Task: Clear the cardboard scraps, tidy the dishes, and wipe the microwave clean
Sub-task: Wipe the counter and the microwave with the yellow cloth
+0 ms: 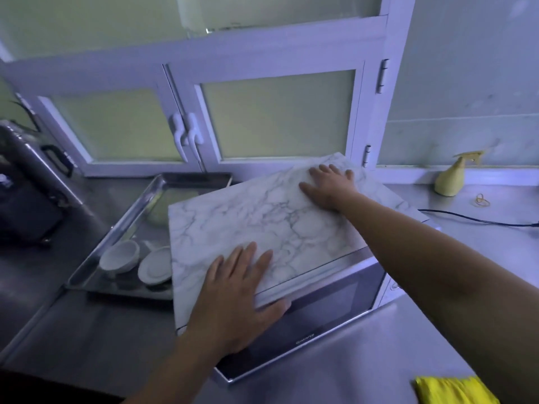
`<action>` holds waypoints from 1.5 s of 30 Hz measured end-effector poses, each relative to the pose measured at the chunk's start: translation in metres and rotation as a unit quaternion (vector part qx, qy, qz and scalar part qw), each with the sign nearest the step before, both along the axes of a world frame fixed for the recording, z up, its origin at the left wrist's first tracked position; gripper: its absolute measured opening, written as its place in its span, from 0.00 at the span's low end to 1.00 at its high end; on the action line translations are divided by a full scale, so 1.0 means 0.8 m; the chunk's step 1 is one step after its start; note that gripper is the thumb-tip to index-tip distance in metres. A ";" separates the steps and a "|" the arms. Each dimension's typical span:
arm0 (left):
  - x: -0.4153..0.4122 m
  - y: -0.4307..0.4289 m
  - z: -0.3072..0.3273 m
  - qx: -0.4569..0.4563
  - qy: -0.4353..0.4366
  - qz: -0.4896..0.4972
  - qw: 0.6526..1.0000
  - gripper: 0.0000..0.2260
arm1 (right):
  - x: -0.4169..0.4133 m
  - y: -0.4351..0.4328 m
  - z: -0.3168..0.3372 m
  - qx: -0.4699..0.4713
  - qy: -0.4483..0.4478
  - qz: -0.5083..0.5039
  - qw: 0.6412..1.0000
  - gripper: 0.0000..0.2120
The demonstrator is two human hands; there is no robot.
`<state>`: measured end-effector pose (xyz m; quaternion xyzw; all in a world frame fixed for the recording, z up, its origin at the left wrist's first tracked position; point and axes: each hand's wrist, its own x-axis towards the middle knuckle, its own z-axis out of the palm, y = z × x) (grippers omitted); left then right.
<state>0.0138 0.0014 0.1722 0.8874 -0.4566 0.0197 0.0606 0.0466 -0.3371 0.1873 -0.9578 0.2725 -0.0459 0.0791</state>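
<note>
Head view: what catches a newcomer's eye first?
The marble-patterned board lies askew on the microwave at centre, with the left hand flat on its near edge and the right hand flat on its far corner. Next come the metal tray to the left holding white dishes, and the yellow cloth at bottom right.

Kitchen: steel counter (364,351), microwave (326,313), dish tray (122,225).
</note>
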 end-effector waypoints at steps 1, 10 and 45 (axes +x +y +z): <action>-0.002 -0.001 0.000 -0.004 -0.004 0.001 1.000 0.39 | 0.010 -0.009 -0.001 0.001 0.002 0.001 1.000 0.33; -0.002 0.001 0.003 -0.041 0.023 0.008 0.999 0.32 | 0.076 -0.080 0.002 -0.013 0.061 -0.003 0.998 0.39; 0.114 0.023 0.008 -0.081 0.021 -0.166 0.983 0.28 | -0.126 -0.040 0.007 -0.008 0.080 -0.263 0.961 0.34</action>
